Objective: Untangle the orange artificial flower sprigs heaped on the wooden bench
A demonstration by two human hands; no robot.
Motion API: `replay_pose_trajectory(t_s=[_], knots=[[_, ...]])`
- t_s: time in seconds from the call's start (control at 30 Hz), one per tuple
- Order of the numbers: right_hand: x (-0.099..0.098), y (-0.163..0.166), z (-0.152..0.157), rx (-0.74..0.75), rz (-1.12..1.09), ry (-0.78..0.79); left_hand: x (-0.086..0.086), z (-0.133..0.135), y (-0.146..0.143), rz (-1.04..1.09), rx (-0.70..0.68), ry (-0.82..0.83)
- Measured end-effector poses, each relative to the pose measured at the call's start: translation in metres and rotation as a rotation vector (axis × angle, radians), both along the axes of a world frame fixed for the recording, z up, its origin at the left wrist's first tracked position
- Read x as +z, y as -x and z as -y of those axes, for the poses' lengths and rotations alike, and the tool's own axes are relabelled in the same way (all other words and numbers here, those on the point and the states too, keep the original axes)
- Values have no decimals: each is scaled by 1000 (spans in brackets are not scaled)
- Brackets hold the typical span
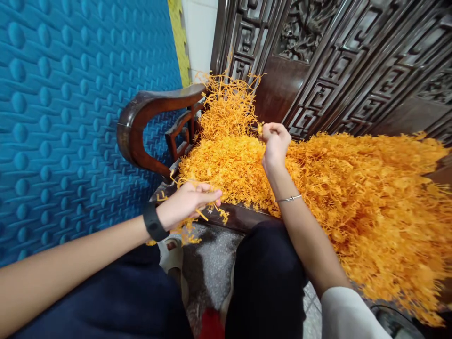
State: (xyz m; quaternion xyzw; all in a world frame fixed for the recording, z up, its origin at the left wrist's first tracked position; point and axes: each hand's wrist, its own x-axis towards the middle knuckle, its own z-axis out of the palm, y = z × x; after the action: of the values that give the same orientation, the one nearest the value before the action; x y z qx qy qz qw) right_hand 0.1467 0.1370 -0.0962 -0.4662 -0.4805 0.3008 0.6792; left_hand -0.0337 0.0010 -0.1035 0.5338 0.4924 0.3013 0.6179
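Observation:
A big heap of orange stringy strands (353,188) covers the seat of a dark carved wooden bench (318,70). My left hand (189,202), with a black wristband, is closed on a small bunch of orange strands at the seat's front edge; some dangle below it. My right hand (275,141), with a thin silver bracelet, is raised over the heap in a fist, pinching a few strands at its top.
The bench's curved armrest (141,122) stands at the left. A blue textured foam mat (70,117) fills the left side. My dark-trousered knees (264,282) are below, with speckled floor (212,268) between them.

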Motion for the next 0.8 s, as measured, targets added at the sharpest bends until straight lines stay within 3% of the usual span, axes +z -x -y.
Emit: replay_pose_trajectory(t_s=[0.1,0.27,0.37,0.47,0.53,0.7,0.8], knots=[[-12,-24,-19,-36,83,20,-4,1,2,-54,-46,-52],[-34,-33,-35,-23,190,80,-4,-5,6,-48,-1,-81],[-36,-35,-40,24,275,142,-2,-6,5,18,26,-117],[-28,-35,-30,105,400,88,-2,-6,6,12,84,-115],[-18,-29,-12,237,462,26,-1,-7,6,0,120,-128],[6,1,54,847,506,79,-1,-10,7,-34,172,-204],[10,16,77,905,558,58,-2,-12,5,-65,138,-283]])
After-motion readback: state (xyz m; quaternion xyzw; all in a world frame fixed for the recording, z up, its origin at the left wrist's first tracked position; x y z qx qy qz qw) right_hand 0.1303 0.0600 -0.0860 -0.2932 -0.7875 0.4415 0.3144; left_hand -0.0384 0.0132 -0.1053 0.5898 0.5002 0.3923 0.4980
